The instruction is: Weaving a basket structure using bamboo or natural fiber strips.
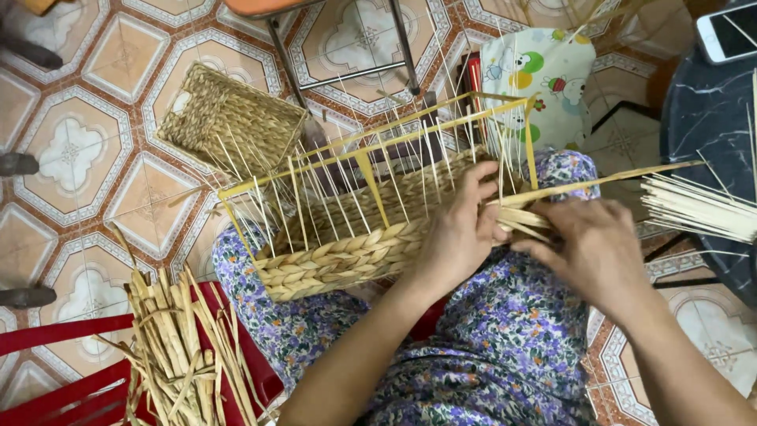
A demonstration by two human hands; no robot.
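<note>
At frame centre, left hand (457, 237) and right hand (591, 252) both pinch straw strands (524, 219) on a half-woven basket (339, 260); only lower rows look braided, upright stakes (347, 170) remain bare.

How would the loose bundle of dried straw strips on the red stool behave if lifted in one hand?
The bundle of dried straw strips probably feels light, being thin and dry. It would likely flop and splay, since the strips already bend and fan out untied. Some might slip loose.

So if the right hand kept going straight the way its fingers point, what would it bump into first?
The right hand points leftward, so it would most likely meet the left hand first, right at the strands both pinch. Beyond that lies the basket wall. Depth is hard to judge here.
</note>
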